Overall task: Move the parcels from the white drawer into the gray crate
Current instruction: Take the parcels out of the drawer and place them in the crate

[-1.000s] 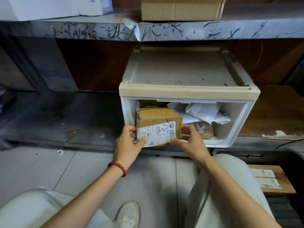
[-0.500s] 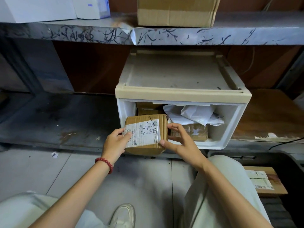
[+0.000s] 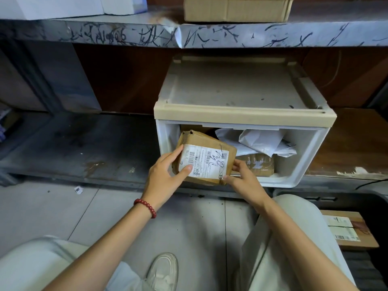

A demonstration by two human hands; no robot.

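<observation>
A brown cardboard parcel (image 3: 204, 158) with a white shipping label is held in front of the open white drawer (image 3: 302, 162). My left hand (image 3: 165, 175) grips its left edge, thumb on the label. My right hand (image 3: 243, 181) holds its lower right corner. Inside the drawer lie a white plastic mailer (image 3: 260, 141) and a taped brown parcel (image 3: 258, 166). The dark gray crate (image 3: 373, 204) sits at the lower right, partly behind my right knee, with a flat labelled parcel (image 3: 348, 229) in it.
A scratched metal shelf (image 3: 210, 34) runs overhead, with a cardboard box (image 3: 237, 7) and white boxes (image 3: 63, 5) on it. The drawer unit stands on a low dark ledge (image 3: 84, 148). My knees and one shoe (image 3: 163, 269) are on the tiled floor below.
Both hands have drawn the labelled parcel out of the drawer front and tilted it, so the label faces up and its right end drops lower.
</observation>
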